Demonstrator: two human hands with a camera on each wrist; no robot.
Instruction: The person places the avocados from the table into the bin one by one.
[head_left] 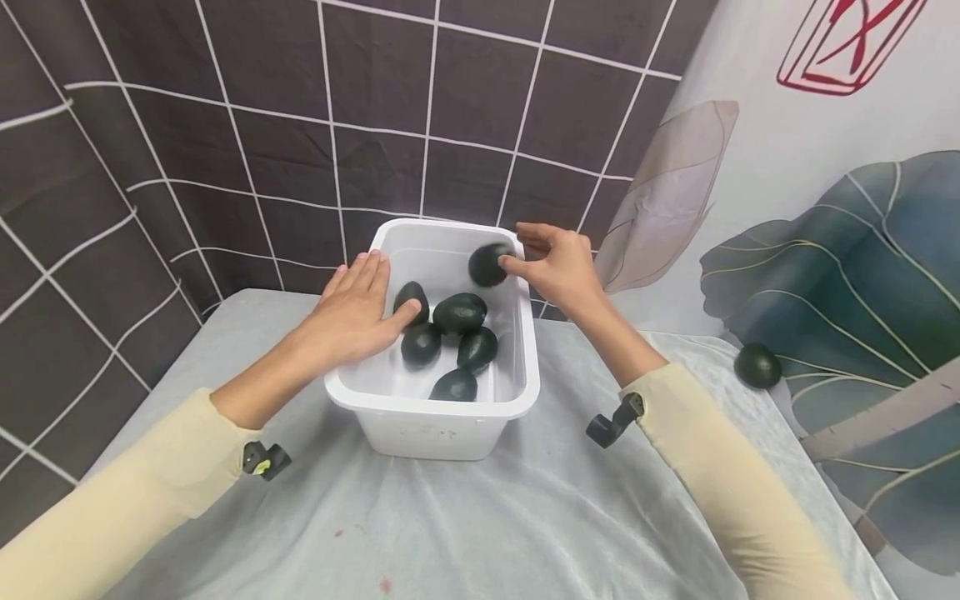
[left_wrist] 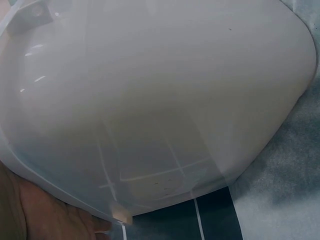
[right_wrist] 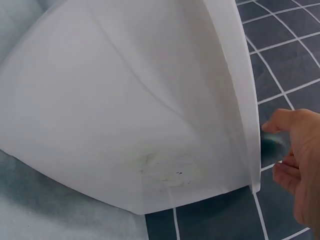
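A white plastic tub (head_left: 431, 429) stands on the cloth, with several dark green avocados (head_left: 460, 313) lying on its floor. Over the tub's back right corner my right hand (head_left: 558, 262) holds another avocado (head_left: 489, 265) between thumb and fingers, just inside the rim. The right wrist view shows this hand (right_wrist: 300, 160) beyond the tub's edge, the avocado (right_wrist: 273, 147) partly hidden by the rim. My left hand (head_left: 356, 312) lies flat with straight fingers along the tub's left rim, its thumb reaching over the inside. Only part of that hand (left_wrist: 50, 215) appears in the left wrist view.
One more avocado (head_left: 757, 365) sits near the right edge of the cloth-covered table (head_left: 420, 533). Behind the tub hangs a dark backdrop (head_left: 375, 167) with white grid lines. A leaf-patterned curtain (head_left: 840, 275) hangs on the right.
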